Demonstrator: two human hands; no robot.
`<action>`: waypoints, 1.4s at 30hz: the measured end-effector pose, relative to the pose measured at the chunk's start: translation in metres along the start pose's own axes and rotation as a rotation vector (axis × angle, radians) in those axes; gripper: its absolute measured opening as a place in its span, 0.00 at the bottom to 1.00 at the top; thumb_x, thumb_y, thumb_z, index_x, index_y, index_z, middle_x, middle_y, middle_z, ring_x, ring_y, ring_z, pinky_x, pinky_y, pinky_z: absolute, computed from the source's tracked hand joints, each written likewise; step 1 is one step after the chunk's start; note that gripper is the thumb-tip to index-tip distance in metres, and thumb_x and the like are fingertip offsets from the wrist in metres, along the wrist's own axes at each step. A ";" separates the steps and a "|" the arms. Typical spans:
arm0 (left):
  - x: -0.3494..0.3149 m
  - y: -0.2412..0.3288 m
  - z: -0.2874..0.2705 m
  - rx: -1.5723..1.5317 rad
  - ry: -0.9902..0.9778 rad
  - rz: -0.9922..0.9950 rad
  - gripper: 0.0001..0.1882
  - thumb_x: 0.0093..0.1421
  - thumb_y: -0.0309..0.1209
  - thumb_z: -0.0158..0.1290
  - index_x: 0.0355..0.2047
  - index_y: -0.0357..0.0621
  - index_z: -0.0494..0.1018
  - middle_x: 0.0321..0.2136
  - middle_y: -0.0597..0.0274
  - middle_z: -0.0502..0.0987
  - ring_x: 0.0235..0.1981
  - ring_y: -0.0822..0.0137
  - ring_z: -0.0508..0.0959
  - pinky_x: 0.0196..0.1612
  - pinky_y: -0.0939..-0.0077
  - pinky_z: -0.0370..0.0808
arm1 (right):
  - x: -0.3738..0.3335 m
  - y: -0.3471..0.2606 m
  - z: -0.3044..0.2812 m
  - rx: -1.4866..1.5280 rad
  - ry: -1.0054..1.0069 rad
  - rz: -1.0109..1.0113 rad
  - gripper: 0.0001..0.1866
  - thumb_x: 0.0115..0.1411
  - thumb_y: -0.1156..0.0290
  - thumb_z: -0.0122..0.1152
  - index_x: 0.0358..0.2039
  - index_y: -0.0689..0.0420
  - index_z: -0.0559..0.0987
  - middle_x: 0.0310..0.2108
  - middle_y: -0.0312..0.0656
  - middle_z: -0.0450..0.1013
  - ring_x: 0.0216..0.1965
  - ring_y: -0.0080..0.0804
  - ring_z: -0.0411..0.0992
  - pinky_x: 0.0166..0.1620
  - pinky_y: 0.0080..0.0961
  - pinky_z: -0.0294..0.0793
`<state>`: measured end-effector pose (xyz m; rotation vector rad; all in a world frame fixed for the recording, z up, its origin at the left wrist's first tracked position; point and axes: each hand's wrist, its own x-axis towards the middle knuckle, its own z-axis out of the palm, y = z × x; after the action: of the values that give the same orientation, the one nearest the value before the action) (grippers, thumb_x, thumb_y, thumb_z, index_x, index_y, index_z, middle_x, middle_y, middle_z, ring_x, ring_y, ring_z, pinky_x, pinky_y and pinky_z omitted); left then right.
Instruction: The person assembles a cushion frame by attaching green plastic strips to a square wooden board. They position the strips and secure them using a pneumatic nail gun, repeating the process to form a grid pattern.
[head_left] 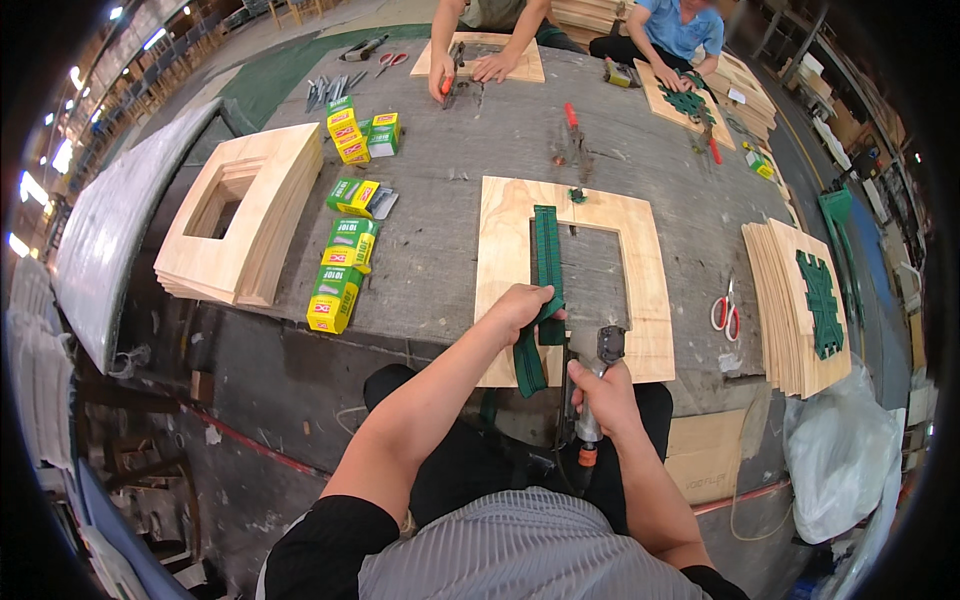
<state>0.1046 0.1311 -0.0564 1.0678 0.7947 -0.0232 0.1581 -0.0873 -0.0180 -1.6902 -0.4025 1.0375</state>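
One staple gun [588, 428] in right fingers [580, 376], green webbing [546, 250] between left fingers [541, 294].

Strap [546, 245] on frame [650, 290], boxes [350, 243] to its left, scissors [728, 303] to its right

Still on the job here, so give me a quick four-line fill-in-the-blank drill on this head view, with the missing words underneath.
1. The left hand holds a strap whose colour is ____.
2. The silver tool is gripped in the person's ____ hand.
3. Between the wooden frame and the wood stack on the right lies a pair of ____.
4. The nearest yellow-and-green box lies on the frame's ____ side.

Missing words: green; right; scissors; left.
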 end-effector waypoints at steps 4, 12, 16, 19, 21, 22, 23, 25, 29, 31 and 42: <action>0.009 -0.007 -0.002 0.011 -0.045 0.013 0.18 0.75 0.41 0.45 0.44 0.39 0.78 0.37 0.61 0.86 0.27 0.73 0.76 0.25 0.75 0.68 | 0.003 0.003 0.004 -0.050 0.019 0.029 0.13 0.65 0.65 0.67 0.41 0.61 0.76 0.25 0.34 0.73 0.19 0.20 0.70 0.21 0.22 0.70; 0.018 -0.009 -0.006 -0.006 -0.071 -0.040 0.18 0.75 0.41 0.45 0.47 0.40 0.76 0.39 0.61 0.86 0.30 0.71 0.77 0.31 0.72 0.72 | 0.006 0.005 0.010 -0.168 0.017 0.026 0.12 0.65 0.68 0.66 0.42 0.61 0.75 0.24 0.33 0.72 0.18 0.19 0.68 0.21 0.21 0.68; 0.018 -0.008 -0.006 0.002 -0.071 -0.039 0.17 0.75 0.40 0.45 0.48 0.40 0.76 0.40 0.61 0.86 0.30 0.71 0.77 0.31 0.71 0.71 | 0.005 0.004 0.014 -0.164 0.035 0.002 0.10 0.66 0.69 0.65 0.41 0.61 0.76 0.24 0.32 0.72 0.18 0.19 0.68 0.20 0.21 0.68; 0.017 -0.004 -0.005 -0.003 -0.075 -0.034 0.17 0.75 0.40 0.45 0.48 0.40 0.76 0.40 0.60 0.86 0.29 0.71 0.77 0.30 0.71 0.70 | 0.005 0.004 0.018 -0.167 -0.012 0.000 0.14 0.65 0.67 0.66 0.45 0.60 0.74 0.25 0.33 0.72 0.18 0.19 0.69 0.21 0.22 0.69; 0.014 -0.004 -0.004 -0.009 -0.072 -0.040 0.17 0.74 0.40 0.45 0.48 0.40 0.76 0.40 0.60 0.86 0.29 0.71 0.77 0.29 0.71 0.69 | 0.006 0.006 0.020 -0.173 -0.015 0.005 0.14 0.65 0.67 0.66 0.45 0.60 0.73 0.25 0.33 0.72 0.18 0.19 0.68 0.21 0.22 0.69; 0.014 -0.003 -0.003 -0.008 -0.068 -0.040 0.17 0.74 0.40 0.45 0.48 0.40 0.76 0.40 0.60 0.86 0.29 0.71 0.76 0.28 0.71 0.68 | 0.007 0.006 0.021 -0.179 -0.014 0.003 0.14 0.65 0.68 0.65 0.46 0.60 0.73 0.25 0.33 0.72 0.18 0.19 0.68 0.21 0.22 0.69; 0.013 -0.003 -0.003 -0.006 -0.065 -0.041 0.17 0.74 0.40 0.45 0.48 0.40 0.76 0.40 0.60 0.86 0.29 0.71 0.76 0.28 0.71 0.68 | 0.008 0.006 0.021 -0.177 -0.016 0.017 0.14 0.65 0.68 0.65 0.46 0.60 0.73 0.25 0.33 0.72 0.18 0.20 0.68 0.21 0.22 0.69; 0.012 -0.002 -0.004 0.001 -0.057 -0.051 0.17 0.74 0.40 0.45 0.48 0.40 0.76 0.40 0.60 0.86 0.28 0.71 0.76 0.28 0.71 0.67 | 0.010 0.002 0.020 -0.175 -0.022 0.041 0.14 0.66 0.69 0.65 0.46 0.59 0.73 0.24 0.33 0.72 0.18 0.20 0.68 0.21 0.22 0.69; 0.012 -0.003 -0.003 0.011 -0.047 -0.061 0.18 0.74 0.41 0.45 0.47 0.39 0.77 0.39 0.62 0.86 0.26 0.71 0.73 0.27 0.71 0.66 | 0.003 0.000 0.032 -0.145 -0.029 0.028 0.12 0.65 0.70 0.65 0.44 0.59 0.73 0.24 0.33 0.72 0.18 0.19 0.68 0.21 0.22 0.68; 0.013 -0.002 0.001 0.032 -0.048 -0.050 0.19 0.74 0.41 0.45 0.47 0.39 0.77 0.38 0.62 0.86 0.24 0.72 0.71 0.26 0.72 0.65 | 0.002 -0.003 0.035 -0.135 -0.014 0.009 0.10 0.65 0.70 0.65 0.42 0.59 0.75 0.24 0.32 0.72 0.17 0.18 0.67 0.20 0.21 0.68; -0.056 -0.032 0.022 0.659 0.164 0.422 0.23 0.68 0.46 0.55 0.41 0.33 0.78 0.29 0.48 0.83 0.35 0.52 0.84 0.38 0.61 0.78 | 0.005 -0.006 -0.077 0.275 0.223 0.021 0.12 0.64 0.66 0.68 0.42 0.59 0.78 0.26 0.35 0.74 0.19 0.25 0.71 0.20 0.27 0.71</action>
<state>0.0641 0.0785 -0.0432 1.8682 0.7071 0.1735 0.2238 -0.1284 -0.0107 -1.5428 -0.0921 0.8641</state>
